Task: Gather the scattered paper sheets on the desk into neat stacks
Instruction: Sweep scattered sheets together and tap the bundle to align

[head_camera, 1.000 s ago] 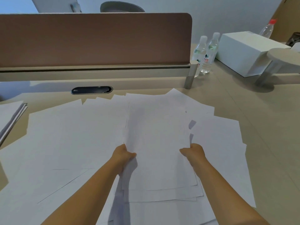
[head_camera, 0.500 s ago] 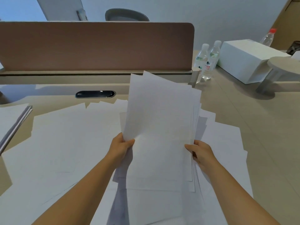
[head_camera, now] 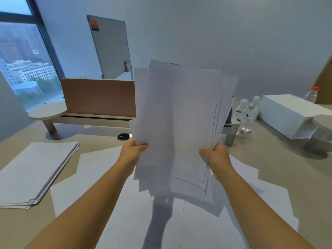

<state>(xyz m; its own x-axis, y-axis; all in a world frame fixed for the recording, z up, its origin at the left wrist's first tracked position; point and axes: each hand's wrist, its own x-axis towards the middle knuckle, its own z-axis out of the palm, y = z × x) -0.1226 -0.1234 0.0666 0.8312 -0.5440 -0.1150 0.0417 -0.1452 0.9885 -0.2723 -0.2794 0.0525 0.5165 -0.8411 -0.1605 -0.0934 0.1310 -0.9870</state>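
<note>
Both hands, left hand and right hand, now grip the uneven bundle of white paper sheets, lifted upright off the beige desk, ready for squaring.

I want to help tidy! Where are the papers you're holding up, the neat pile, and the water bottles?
held papers [head_camera: 181, 114], head view, middle of the front sheet.
neat pile [head_camera: 34, 169], head view, top sheet's middle.
water bottles [head_camera: 247, 114], head view, between the two labels, on the right bottle's body.
</note>
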